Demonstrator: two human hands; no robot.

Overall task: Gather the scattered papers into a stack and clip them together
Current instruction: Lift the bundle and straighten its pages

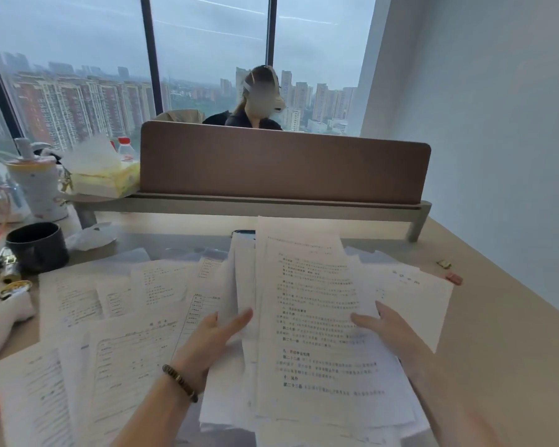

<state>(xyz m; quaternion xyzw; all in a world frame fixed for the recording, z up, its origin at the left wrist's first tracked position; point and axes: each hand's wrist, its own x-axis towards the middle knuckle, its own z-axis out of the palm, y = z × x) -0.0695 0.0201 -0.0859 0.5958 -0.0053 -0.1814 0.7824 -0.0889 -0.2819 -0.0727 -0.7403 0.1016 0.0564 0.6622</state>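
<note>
Left hand (218, 333) grips paper stack (307, 317); right hand (389, 324) fingers straight, touching stack.

i sit at a beige desk (484, 317) behind a brown divider panel (281, 162); tall windows (207, 50) show grey sky and towers, white wall (497, 124) right.

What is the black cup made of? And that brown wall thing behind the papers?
The black cup looks like matte ceramic, though it might be plastic: thick rim, dull surface, no shine. The brown divider seems to be smooth laminated wood or board: flat, even colour, rounded corners. No grain shows, so that is a guess.
</note>
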